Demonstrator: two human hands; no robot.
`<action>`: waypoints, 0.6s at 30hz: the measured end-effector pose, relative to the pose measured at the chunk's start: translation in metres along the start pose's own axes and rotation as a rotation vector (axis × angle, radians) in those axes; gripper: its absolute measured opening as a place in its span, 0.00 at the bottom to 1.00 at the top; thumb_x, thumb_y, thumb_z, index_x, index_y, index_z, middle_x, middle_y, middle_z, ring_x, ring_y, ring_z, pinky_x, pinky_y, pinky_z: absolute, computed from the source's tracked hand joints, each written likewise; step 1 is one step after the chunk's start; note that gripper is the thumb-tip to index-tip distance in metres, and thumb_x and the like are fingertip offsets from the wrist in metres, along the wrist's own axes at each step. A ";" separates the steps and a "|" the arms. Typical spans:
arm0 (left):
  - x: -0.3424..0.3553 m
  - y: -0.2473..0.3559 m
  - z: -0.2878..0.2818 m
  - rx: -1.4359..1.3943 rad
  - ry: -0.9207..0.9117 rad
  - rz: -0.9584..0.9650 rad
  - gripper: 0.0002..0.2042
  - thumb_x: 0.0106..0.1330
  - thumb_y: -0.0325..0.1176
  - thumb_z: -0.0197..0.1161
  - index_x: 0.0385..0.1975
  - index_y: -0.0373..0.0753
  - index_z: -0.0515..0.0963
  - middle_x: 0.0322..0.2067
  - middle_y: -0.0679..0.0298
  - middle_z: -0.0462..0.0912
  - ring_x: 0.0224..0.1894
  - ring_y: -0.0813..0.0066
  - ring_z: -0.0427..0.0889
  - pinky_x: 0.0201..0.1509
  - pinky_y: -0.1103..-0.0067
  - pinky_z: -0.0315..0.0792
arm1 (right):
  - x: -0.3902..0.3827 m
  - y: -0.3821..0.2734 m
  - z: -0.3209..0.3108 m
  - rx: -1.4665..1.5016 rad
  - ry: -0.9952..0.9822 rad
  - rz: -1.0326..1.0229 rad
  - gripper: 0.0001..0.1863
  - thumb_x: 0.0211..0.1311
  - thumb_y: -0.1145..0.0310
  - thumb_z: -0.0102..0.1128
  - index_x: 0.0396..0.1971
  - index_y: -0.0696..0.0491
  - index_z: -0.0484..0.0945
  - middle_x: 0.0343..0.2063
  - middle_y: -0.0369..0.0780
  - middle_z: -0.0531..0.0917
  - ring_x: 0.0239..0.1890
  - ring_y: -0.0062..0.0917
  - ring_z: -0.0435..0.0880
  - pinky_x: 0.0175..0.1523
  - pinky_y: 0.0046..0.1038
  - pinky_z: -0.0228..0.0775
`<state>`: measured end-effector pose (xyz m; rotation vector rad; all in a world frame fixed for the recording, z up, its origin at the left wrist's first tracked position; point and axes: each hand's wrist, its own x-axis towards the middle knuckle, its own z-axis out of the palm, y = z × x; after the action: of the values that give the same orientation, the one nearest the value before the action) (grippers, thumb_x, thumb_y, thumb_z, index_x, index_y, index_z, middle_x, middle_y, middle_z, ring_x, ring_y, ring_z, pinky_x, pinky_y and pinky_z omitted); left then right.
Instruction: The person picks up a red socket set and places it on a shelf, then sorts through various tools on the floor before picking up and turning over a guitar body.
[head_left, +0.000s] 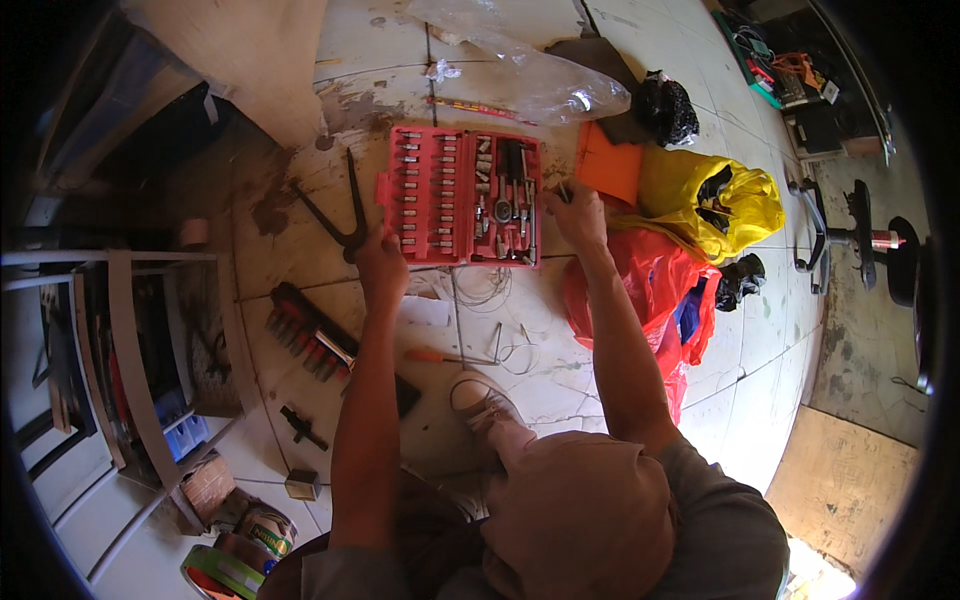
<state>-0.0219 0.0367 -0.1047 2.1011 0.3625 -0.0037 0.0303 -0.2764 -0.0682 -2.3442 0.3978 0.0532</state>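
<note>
A red socket set case [463, 200] lies unfolded on the tiled floor. Rows of small metal bits or sockets fill its left half; a ratchet [503, 208] and other pieces sit in its right half. My left hand [382, 262] is closed at the case's lower left edge, fingers partly hidden. Beside that hand is a dark plier-like tool [348, 225] with its two long arms spread. Off the case's right edge, my right hand [577, 215] has its fingers pinched round a small dark piece, too small to name.
Red [640, 290] and yellow plastic bags [735, 205] stand right of my right arm, near an orange sheet [607, 167]. A dark tool holder [312, 332], a screwdriver [435, 355] and wire [480, 290] lie nearer me. A metal rack [125, 350] stands left; clear plastic [540, 75] lies beyond the case.
</note>
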 end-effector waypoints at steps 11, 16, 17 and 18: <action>0.002 -0.004 -0.006 0.017 -0.036 0.015 0.12 0.73 0.32 0.54 0.49 0.32 0.78 0.39 0.45 0.85 0.44 0.47 0.84 0.48 0.64 0.74 | -0.004 0.006 0.005 0.107 0.113 -0.099 0.13 0.54 0.65 0.64 0.34 0.60 0.84 0.24 0.41 0.85 0.28 0.24 0.83 0.38 0.29 0.74; -0.002 0.004 -0.003 -0.009 0.037 0.085 0.09 0.70 0.27 0.55 0.44 0.29 0.78 0.34 0.42 0.83 0.40 0.39 0.81 0.43 0.61 0.73 | -0.003 0.008 0.001 0.110 0.167 -0.064 0.13 0.53 0.66 0.64 0.35 0.59 0.84 0.25 0.40 0.84 0.28 0.22 0.82 0.38 0.28 0.74; -0.001 0.002 -0.002 -0.010 0.030 0.079 0.09 0.70 0.27 0.55 0.44 0.29 0.78 0.33 0.41 0.82 0.40 0.39 0.81 0.43 0.61 0.73 | 0.000 0.014 0.002 0.141 0.155 -0.064 0.13 0.53 0.67 0.64 0.36 0.59 0.84 0.25 0.40 0.84 0.29 0.22 0.82 0.39 0.28 0.74; 0.001 0.000 0.000 -0.011 0.022 0.073 0.09 0.70 0.27 0.56 0.44 0.29 0.78 0.33 0.41 0.82 0.40 0.39 0.81 0.43 0.60 0.73 | 0.002 0.018 0.004 0.171 0.142 -0.063 0.13 0.54 0.67 0.64 0.37 0.59 0.84 0.26 0.40 0.84 0.29 0.22 0.82 0.39 0.28 0.74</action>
<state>-0.0212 0.0370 -0.1044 2.1036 0.2979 0.0649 0.0269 -0.2864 -0.0831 -2.1957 0.3817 -0.1720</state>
